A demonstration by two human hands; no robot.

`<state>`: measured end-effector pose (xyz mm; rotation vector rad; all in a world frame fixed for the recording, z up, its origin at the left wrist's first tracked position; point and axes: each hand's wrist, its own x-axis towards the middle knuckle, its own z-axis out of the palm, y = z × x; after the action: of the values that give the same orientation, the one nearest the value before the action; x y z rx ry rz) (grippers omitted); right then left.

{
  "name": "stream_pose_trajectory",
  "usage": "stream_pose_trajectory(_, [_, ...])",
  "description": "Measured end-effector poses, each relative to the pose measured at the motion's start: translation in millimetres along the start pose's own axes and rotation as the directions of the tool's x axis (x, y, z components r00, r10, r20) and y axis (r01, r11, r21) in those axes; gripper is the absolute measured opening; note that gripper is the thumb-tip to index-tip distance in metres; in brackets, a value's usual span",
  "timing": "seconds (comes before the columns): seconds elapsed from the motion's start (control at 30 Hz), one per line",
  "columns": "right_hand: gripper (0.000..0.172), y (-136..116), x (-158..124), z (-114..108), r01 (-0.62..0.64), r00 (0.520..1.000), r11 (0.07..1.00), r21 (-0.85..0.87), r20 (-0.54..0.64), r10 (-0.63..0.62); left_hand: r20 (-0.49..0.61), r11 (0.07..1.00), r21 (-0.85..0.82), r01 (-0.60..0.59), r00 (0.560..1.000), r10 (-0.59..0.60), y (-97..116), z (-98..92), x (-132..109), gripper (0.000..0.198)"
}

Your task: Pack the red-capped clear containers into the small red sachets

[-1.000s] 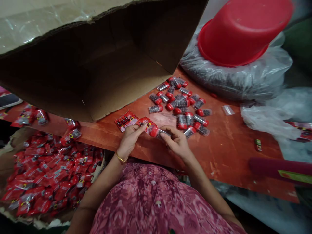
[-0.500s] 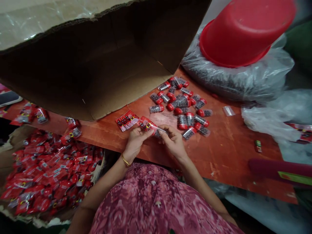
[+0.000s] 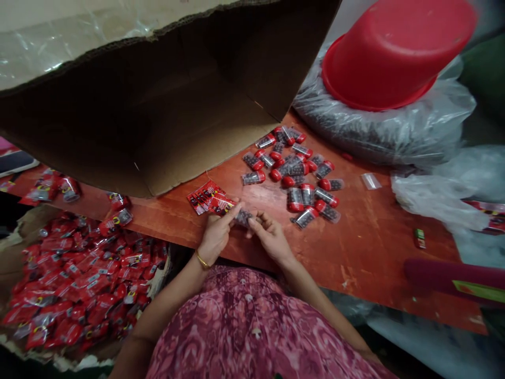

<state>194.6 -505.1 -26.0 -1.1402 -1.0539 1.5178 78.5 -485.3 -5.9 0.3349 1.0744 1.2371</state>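
Between my hands is a small clear tube of dark beads (image 3: pixel 243 217), its end pushed against a red printed packet (image 3: pixel 221 205). My left hand (image 3: pixel 216 235) pinches the packet and tube, and my right hand (image 3: pixel 269 237) holds the tube's other side with its fingertips. Just left of them, a second red packet (image 3: pixel 202 197) lies on the reddish wooden board (image 3: pixel 366 237). Several loose clear tubes with red caps (image 3: pixel 294 176) lie in a heap beyond my right hand.
A large open cardboard box (image 3: pixel 138 110) overhangs the board's far side. A red plastic tub (image 3: pixel 394 55) sits upside down on a plastic bag of dark beads (image 3: pixel 379 123). Down left, a carton holds several finished red packets (image 3: pixel 79 284). A crumpled clear bag (image 3: pixel 437 202) lies right.
My hands have drawn closer together and moved slightly left. The red packet now sits more over the tube, and the tube is pressed further into it.
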Motion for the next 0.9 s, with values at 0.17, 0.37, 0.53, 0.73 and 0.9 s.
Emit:
stream_pose_trajectory(0.17, [0.033, 2, 1, 2, 0.023, 1.000, 1.000, 0.018, -0.015, -0.023, 0.113, 0.993, 0.119, 0.000, 0.993, -0.014, -10, -3.5, -2, 0.028])
stream_pose_trajectory(0.37, [0.037, 18, 15, 18, 0.202, 0.971, 0.952, -0.231, -0.077, -0.225, 0.049, 0.977, -0.077, 0.197, 0.980, -0.193, -1, -4.8, -5, 0.008])
stream_pose_trajectory(0.53, [0.032, -2, 29, -7, 0.379, 0.884, 0.556, -0.740, 0.113, -0.453, -0.105, 0.960, -0.092, 0.264, 0.956, -0.273, 40, -37.5, -6, 0.018])
stream_pose_trajectory(0.73, [0.039, -24, 36, -75, -0.257, 0.851, 0.059, -0.965, -0.255, -0.460, -0.454, 0.956, -0.263, -0.128, 0.891, -0.006, 93, -89.8, 2, 0.034])
stream_pose_trajectory(0.9, [0.033, -4, 37, -71, -0.068, 0.905, -0.038, -0.997, -0.046, -0.422, -0.335, 0.991, -0.131, 0.022, 0.940, -0.065, 65, -77.0, 0, 0.035])
